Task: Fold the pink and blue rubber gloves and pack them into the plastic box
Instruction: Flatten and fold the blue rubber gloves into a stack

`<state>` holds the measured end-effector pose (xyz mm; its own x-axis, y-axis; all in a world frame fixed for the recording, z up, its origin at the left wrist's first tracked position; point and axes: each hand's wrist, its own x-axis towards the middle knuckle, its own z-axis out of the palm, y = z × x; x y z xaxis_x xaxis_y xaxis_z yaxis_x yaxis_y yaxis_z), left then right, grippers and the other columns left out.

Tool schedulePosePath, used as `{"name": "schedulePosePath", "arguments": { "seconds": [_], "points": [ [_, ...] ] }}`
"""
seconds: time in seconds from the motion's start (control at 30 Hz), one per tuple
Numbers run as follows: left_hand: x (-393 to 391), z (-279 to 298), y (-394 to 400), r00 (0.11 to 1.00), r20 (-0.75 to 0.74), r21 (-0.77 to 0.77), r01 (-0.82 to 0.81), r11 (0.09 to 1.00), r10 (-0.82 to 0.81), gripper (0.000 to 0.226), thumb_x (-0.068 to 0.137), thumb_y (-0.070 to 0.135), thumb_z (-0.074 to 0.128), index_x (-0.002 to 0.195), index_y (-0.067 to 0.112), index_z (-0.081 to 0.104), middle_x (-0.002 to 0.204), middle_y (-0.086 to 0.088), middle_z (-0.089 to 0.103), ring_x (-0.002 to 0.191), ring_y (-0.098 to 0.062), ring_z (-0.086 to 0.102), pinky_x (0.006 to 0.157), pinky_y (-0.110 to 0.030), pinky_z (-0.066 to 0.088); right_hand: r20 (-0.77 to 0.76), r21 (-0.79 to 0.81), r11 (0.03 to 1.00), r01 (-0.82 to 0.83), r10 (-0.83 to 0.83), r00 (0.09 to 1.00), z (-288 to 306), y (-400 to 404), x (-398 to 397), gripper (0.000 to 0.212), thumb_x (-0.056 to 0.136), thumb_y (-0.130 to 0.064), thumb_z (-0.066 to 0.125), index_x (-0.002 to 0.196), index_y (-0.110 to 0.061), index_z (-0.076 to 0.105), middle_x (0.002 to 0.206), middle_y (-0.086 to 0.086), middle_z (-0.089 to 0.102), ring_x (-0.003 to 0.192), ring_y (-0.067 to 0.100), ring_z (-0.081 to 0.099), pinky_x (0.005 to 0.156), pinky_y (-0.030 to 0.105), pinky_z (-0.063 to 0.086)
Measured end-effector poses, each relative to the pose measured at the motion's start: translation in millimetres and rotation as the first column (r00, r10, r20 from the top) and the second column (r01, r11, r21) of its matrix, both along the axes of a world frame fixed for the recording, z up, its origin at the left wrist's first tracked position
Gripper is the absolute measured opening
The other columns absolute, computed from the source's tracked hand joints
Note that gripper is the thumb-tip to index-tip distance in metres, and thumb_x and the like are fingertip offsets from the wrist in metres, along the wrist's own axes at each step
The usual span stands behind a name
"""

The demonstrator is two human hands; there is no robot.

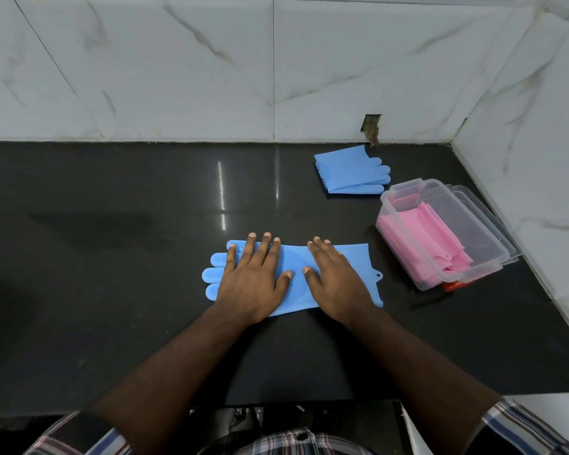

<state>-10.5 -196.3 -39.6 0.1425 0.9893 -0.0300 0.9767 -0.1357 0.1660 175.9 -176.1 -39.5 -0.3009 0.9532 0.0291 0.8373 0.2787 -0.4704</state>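
Left hand (pixel 251 284), right hand (pixel 337 282) flat, fingers straight, pressing unfolded blue glove (pixel 295 257) on counter (pixel 112 290).

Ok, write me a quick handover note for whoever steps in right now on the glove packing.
Left hand and right hand: both flat, pressing the unfolded blue glove on the black counter.
Folded blue glove lies near the wall, outside the box.
Pink gloves are already in the plastic box at the right.
Done: pink packed, one blue folded.
Left: fold this blue glove, then put both blue ones in the box.
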Motion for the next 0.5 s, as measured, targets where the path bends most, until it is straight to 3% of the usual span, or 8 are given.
{"name": "schedulePosePath", "arguments": {
  "seconds": [0.1,0.27,0.4,0.5],
  "points": [
    [7.6,10.2,10.6,0.999,0.005,0.001,0.042,0.999,-0.042,0.082,0.091,0.060,0.004,0.161,0.019,0.017,0.169,0.001,0.013,0.157,-0.024,0.002,0.124,-0.052,0.004,-0.097,0.034,0.997,0.068,-0.064,0.993,7.0,7.8,0.9,0.049,0.102,-0.021,0.045,0.149,-0.013,0.038,0.158,0.002,0.034,0.148,0.015,0.024,0.118,0.026,0.016],
    [20.4,12.2,28.1,0.995,0.053,-0.009,0.091,0.996,-0.090,0.061,0.104,0.043,0.037,0.159,0.020,0.026,0.167,0.002,0.023,0.156,-0.023,0.009,0.125,-0.048,0.006,-0.221,0.053,0.988,0.146,-0.131,0.966,10.3,23.5,4.8,0.046,0.096,-0.007,0.050,0.142,-0.010,0.049,0.149,0.004,0.047,0.142,0.018,0.037,0.114,0.024,0.024],
    [32.8,14.3,48.0,0.985,0.149,0.037,0.083,0.996,-0.088,0.050,0.100,0.032,0.048,0.149,0.019,0.045,0.158,0.000,0.042,0.151,-0.025,0.028,0.124,-0.047,0.016,-0.348,0.136,0.953,0.271,-0.210,0.914,5.8,33.3,9.3,0.039,0.089,0.000,0.053,0.127,-0.007,0.062,0.125,0.007,0.064,0.115,0.019,0.059,0.101,0.026,0.043],
    [41.2,15.8,68.4,0.973,0.205,0.102,0.088,0.991,-0.107,0.042,0.096,0.021,0.054,0.137,0.012,0.059,0.140,-0.007,0.060,0.133,-0.030,0.051,0.113,-0.046,0.037,-0.443,0.049,0.920,0.388,-0.328,0.834,0.7,34.1,11.2,0.038,0.084,0.004,0.054,0.118,-0.008,0.067,0.110,0.005,0.067,0.093,0.010,0.060,0.090,0.027,0.049]
  ]
}}
